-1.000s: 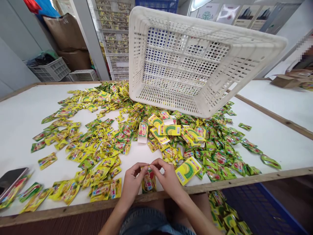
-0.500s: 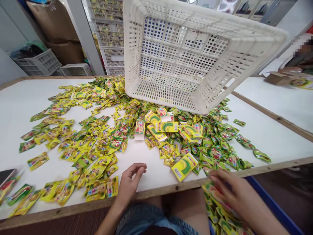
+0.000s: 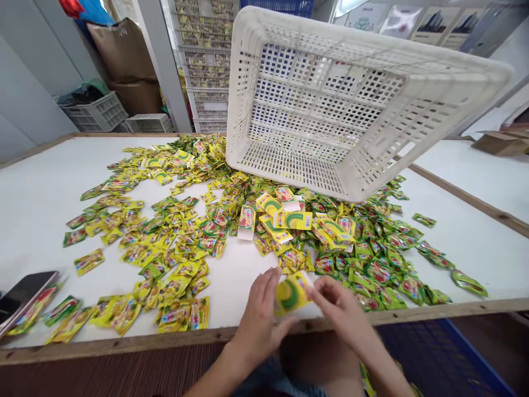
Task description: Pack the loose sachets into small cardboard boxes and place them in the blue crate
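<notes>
My left hand (image 3: 258, 317) and my right hand (image 3: 341, 306) both grip a flat yellow and green carton (image 3: 291, 292) at the near edge of the white table (image 3: 33, 193). The left fingers press its left side and the right fingers pinch its right end. Several more flat cartons (image 3: 289, 219) lie in a heap just beyond. Many small yellow and green sachets (image 3: 173, 242) are spread over the table around them.
A large white slotted crate (image 3: 330, 105) is tipped on its side over the sachets at the back. A dark phone (image 3: 22, 292) lies at the near left edge. A blue bin (image 3: 438, 353) sits below the table at right. Stacked crates stand behind.
My right hand came back up from the blue bin at lower right. Both hands moved to the yellow carton near the edge and took hold of it.
</notes>
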Demonstrator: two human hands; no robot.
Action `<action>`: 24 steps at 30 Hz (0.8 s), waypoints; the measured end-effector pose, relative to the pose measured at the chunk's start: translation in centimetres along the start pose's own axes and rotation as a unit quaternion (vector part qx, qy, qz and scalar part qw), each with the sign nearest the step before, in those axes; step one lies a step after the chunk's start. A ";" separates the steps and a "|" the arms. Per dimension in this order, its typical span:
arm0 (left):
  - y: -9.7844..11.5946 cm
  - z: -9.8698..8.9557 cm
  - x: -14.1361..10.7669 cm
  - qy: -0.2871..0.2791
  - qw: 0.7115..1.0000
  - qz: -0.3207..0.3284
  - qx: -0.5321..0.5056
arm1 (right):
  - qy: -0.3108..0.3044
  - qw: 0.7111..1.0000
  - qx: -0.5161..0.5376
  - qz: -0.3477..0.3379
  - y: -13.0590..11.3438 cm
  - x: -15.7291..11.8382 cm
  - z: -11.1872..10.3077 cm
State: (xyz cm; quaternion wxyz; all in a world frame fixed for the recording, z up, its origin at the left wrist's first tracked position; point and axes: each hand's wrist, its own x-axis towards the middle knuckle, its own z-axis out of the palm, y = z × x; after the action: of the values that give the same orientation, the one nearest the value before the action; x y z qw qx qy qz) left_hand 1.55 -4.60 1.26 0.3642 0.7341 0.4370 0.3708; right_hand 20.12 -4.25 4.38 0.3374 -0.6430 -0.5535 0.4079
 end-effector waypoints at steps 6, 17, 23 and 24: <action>-1.2 -2.0 0.5 0.087 0.989 -0.078 -0.089 | -0.031 0.988 0.110 -0.101 -5.3 1.6 6.2; -4.0 -9.4 -3.3 0.313 0.912 -0.239 -0.116 | -0.209 0.885 -0.254 -0.328 -5.2 11.6 18.8; -4.6 -9.5 -3.4 0.253 0.916 -0.276 -0.144 | -0.203 0.911 -0.199 -0.299 -1.6 6.5 12.8; -4.6 -9.5 -3.2 0.230 0.919 -0.281 -0.153 | -0.199 0.920 -0.182 -0.285 -1.2 5.6 11.5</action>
State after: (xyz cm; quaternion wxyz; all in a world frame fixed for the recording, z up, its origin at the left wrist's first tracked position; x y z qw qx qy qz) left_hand -9.42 -3.89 0.92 0.4508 0.4112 0.6347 0.4742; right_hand 9.56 1.24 -0.43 0.2000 -0.4138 -0.8337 0.3061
